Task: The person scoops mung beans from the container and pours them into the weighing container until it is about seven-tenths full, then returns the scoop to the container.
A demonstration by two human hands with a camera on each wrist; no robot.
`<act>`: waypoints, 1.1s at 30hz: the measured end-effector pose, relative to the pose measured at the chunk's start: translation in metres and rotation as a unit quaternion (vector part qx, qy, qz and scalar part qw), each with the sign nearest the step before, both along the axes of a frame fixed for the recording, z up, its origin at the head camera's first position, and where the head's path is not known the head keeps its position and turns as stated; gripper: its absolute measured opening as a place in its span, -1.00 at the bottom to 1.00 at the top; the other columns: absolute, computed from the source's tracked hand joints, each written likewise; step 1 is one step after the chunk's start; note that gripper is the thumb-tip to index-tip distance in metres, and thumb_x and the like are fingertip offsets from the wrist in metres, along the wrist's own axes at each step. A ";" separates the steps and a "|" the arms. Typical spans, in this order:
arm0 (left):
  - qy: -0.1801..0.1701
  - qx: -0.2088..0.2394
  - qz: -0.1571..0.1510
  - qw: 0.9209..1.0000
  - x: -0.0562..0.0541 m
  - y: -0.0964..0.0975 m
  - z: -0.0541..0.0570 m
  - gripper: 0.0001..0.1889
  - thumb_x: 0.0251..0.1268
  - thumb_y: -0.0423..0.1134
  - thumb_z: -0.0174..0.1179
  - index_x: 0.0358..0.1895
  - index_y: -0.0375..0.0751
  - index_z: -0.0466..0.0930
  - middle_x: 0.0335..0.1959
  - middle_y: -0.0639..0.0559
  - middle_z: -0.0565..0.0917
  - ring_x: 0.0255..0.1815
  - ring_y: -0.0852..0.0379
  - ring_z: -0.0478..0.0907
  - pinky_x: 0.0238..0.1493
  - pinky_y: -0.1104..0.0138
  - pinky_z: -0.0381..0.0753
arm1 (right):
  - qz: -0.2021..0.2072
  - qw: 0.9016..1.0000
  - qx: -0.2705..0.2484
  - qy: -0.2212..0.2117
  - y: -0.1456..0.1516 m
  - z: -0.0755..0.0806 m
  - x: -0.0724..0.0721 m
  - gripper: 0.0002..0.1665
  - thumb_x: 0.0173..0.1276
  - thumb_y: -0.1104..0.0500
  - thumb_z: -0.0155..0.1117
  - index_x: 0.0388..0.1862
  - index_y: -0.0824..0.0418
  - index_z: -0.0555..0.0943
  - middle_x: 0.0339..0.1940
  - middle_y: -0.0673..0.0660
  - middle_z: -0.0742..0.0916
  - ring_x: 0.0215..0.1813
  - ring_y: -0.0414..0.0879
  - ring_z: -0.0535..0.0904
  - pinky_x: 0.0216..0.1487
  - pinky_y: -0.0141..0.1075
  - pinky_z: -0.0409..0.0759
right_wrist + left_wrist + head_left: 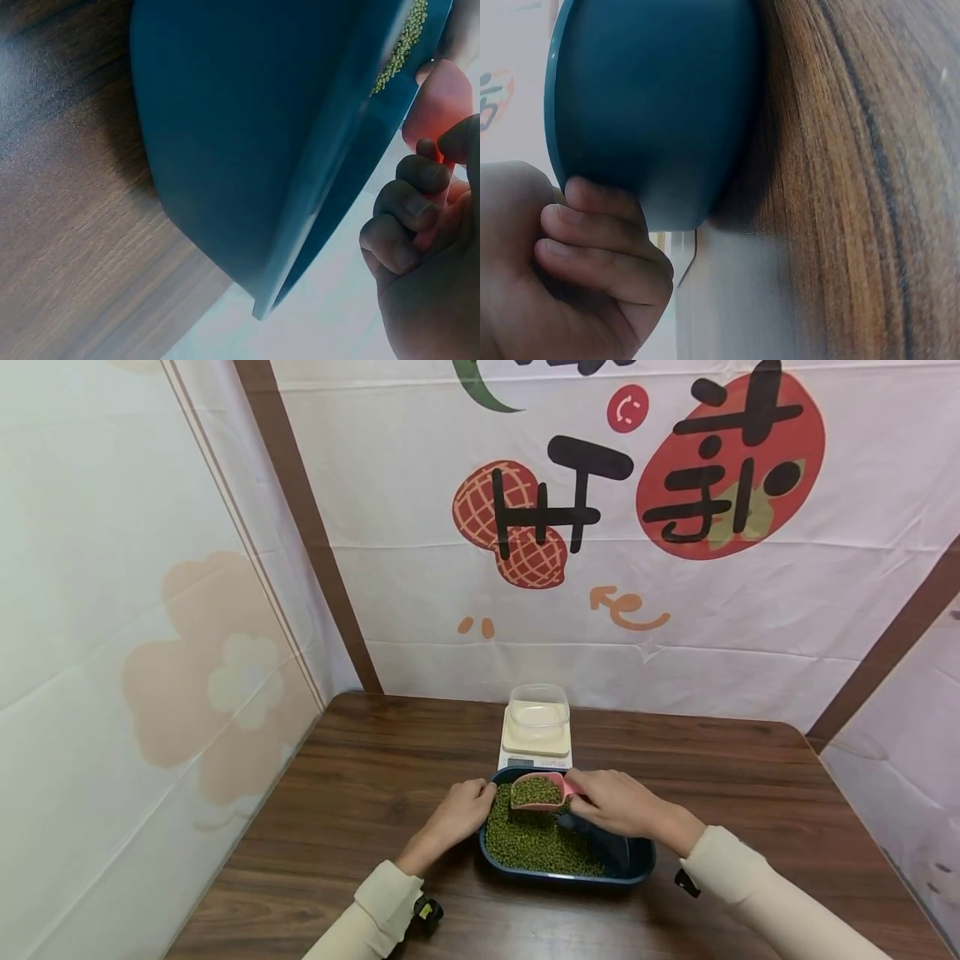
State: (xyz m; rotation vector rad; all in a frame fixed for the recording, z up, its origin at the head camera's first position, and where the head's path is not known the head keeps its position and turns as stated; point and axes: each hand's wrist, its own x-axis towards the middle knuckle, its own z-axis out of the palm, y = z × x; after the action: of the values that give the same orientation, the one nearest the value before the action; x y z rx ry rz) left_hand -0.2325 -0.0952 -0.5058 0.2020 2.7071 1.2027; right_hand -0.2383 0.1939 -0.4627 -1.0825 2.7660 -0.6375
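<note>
Grip of the right hand (pixel 618 800) is closed firmly, fingers and thumb wrapped round the handle of a pink scoop (pixel 441 99), no slack visible. Scoop sits above the tub near its far side, bowl loaded with green beans and held about level, presumably so none spill. Left hand (pixel 459 814) has its fingers curled at the rim on the tub's left end, likely to steady it against the other hand's work. Blue tub (pixel 660 90) rests on the tabletop (pixel 360 810) between both hands, so both reach it easily. Loose beans (pixel 536 850) lie mostly to the left and near side, with bare bottom showing at right. Just behind the tub is a kitchen scale (pixel 512 741), display edge toward the person, probably for easy reading. Clear box (pixel 540 718) stands on its plate, no beans visible in it; display digits too small to read. Behind everything hangs a printed cloth (pixel 405 568).
</note>
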 end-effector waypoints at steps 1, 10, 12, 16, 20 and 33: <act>-0.002 0.000 0.000 1.000 0.000 0.000 0.000 -0.56 0.76 -0.07 -0.17 -0.45 -0.08 0.40 -0.59 0.05 0.40 -0.59 0.12 0.30 -0.48 0.27 0.35 | -0.003 1.000 0.000 0.004 0.000 0.000 0.000 -0.84 0.63 0.14 0.13 -0.24 -0.02 0.42 -0.57 -0.16 0.33 -0.59 -0.34 0.10 -0.49 -0.40 0.11; 0.004 -0.004 0.001 1.000 -0.002 0.001 0.000 -0.57 0.75 -0.08 -0.16 -0.44 -0.10 0.43 -0.57 0.03 0.41 -0.57 0.10 0.33 -0.46 0.25 0.36 | -0.017 0.999 -0.012 0.041 0.001 0.003 -0.006 -0.83 0.58 0.15 0.16 -0.28 -0.04 0.45 -0.58 -0.17 0.34 -0.58 -0.35 0.11 -0.49 -0.42 0.13; 0.003 -0.006 0.001 1.000 -0.002 0.002 0.000 -0.57 0.75 -0.08 -0.16 -0.43 -0.10 0.44 -0.57 0.03 0.41 -0.56 0.10 0.34 -0.46 0.25 0.36 | -0.019 0.999 -0.013 0.049 0.002 0.003 -0.007 -0.85 0.57 0.14 0.17 -0.27 -0.05 0.46 -0.57 -0.18 0.34 -0.57 -0.36 0.12 -0.49 -0.42 0.13; 0.007 -0.003 0.002 1.000 -0.003 0.002 0.000 -0.57 0.75 -0.08 -0.16 -0.44 -0.09 0.42 -0.58 0.04 0.40 -0.57 0.10 0.33 -0.46 0.25 0.36 | -0.022 0.998 -0.016 0.059 0.003 0.005 -0.010 -0.85 0.56 0.15 0.18 -0.26 -0.04 0.47 -0.57 -0.18 0.33 -0.57 -0.36 0.11 -0.49 -0.42 0.13; 0.007 0.004 0.001 1.000 -0.003 0.003 -0.001 -0.57 0.75 -0.08 -0.16 -0.45 -0.09 0.40 -0.59 0.05 0.39 -0.58 0.11 0.30 -0.47 0.26 0.35 | -0.026 0.998 -0.023 0.060 0.004 0.007 -0.013 -0.84 0.56 0.16 0.17 -0.28 -0.04 0.46 -0.57 -0.18 0.31 -0.57 -0.35 0.09 -0.48 -0.42 0.11; 0.007 0.008 0.002 1.000 -0.002 0.002 -0.003 -0.57 0.75 -0.08 -0.15 -0.45 -0.08 0.41 -0.58 0.06 0.40 -0.58 0.12 0.32 -0.47 0.27 0.36 | -0.037 0.996 -0.025 0.075 0.004 0.016 -0.022 -0.85 0.56 0.15 0.19 -0.27 0.00 0.47 -0.57 -0.14 0.35 -0.57 -0.33 0.13 -0.48 -0.40 0.14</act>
State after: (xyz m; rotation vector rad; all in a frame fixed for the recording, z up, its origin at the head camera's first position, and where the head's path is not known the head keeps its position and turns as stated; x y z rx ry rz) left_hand -0.2347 -0.0934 -0.5089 0.2073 2.7119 1.2279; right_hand -0.2602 0.1979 -0.4466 -1.0835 2.9452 -0.6626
